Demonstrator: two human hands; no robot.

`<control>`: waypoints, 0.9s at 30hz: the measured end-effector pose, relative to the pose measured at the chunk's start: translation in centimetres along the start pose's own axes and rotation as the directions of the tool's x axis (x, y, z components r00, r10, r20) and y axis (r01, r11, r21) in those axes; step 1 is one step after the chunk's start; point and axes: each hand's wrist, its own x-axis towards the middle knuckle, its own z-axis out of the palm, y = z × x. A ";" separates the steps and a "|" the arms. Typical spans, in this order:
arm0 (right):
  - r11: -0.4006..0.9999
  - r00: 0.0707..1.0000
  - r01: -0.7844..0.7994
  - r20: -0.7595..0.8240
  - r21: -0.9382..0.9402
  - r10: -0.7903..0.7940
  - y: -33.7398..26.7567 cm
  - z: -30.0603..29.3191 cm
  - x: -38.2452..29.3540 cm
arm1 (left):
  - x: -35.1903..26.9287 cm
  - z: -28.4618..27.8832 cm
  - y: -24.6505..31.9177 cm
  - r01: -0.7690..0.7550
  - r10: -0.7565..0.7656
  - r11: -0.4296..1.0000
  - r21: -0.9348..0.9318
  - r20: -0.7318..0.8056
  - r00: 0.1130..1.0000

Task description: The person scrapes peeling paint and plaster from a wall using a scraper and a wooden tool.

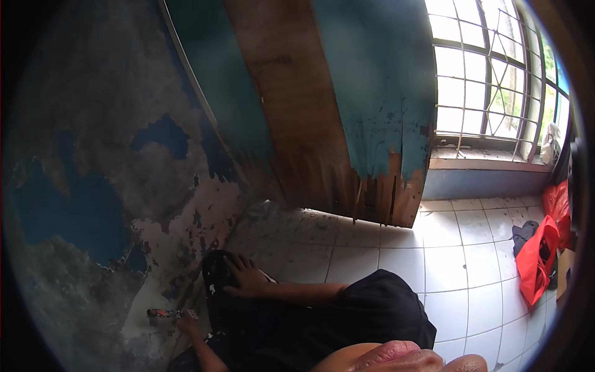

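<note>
My left hand [188, 323], low in the view, grips a small hand tool [162, 313] with a red-and-dark end. What kind of tool it is cannot be made out in the shade. It lies across the lower part of a wall [158, 260], where blue paint has come off in large patches and bare grey and pale plaster shows. My right hand [250, 282] rests palm down, fingers spread, on my dark-trousered knee [214, 267] and holds nothing. White flecks dot the trousers.
A teal wooden door [381, 93], splintered along its bottom edge, hangs just past my knees. White floor tiles [446, 269] spread to the right. A barred window [483, 83] is behind the door. Red bags [534, 265] and dark cloth [525, 231] lie at the far right.
</note>
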 end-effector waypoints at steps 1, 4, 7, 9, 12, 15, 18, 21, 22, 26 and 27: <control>1.000 0.999 -0.024 0.044 -0.018 0.025 -0.2 -0.2 0.4 | -0.1 0.1 0.0 -0.074 0.076 0.997 0.019 -0.097 0.992; 0.997 0.997 -0.057 0.045 -0.043 0.059 -0.1 0.1 1.7 | -0.8 -0.1 0.9 -0.162 0.166 0.986 0.045 -0.107 0.980; 0.999 1.000 -0.015 0.010 -0.032 0.015 -1.7 0.0 2.8 | -0.5 -1.6 1.2 -0.156 0.155 0.986 -0.057 -0.016 0.988; 0.999 1.000 -0.010 0.017 -0.043 0.010 -1.5 0.1 3.6 | -1.1 -1.9 1.8 -0.135 0.142 0.976 -0.170 0.029 0.989; 0.999 0.999 -0.020 0.050 -0.044 0.022 -1.0 0.7 5.1 | -2.2 -2.7 4.5 -0.146 0.156 0.975 -0.168 0.051 0.986; 0.999 0.998 -0.010 0.054 -0.044 0.013 -1.4 1.5 6.9 | -0.9 -1.5 2.2 -0.159 0.158 0.987 -0.029 -0.047 0.986; 0.997 0.998 0.008 0.055 -0.078 -0.004 -1.8 2.1 8.5 | 0.1 -1.0 -0.1 -0.161 0.160 0.982 -0.096 -0.026 0.987; 0.991 0.993 0.002 0.113 -0.130 0.013 -1.9 2.9 9.5 | 0.0 -0.4 -1.1 -0.164 0.162 0.986 0.017 0.055 0.985; 0.986 0.988 -0.022 0.148 -0.164 0.047 -1.0 3.1 9.8 | -0.6 -0.2 -0.1 -0.127 0.127 0.992 -0.009 0.078 0.989; 0.986 0.974 -0.015 0.222 -0.167 0.052 -0.1 4.4 11.2 | -1.4 -2.2 2.8 0.086 -0.043 0.975 -0.207 0.202 0.978; 0.993 0.963 -0.004 0.268 -0.122 0.037 -0.9 4.6 11.7 | -1.2 -2.2 1.8 0.100 -0.057 0.971 -0.217 0.196 0.979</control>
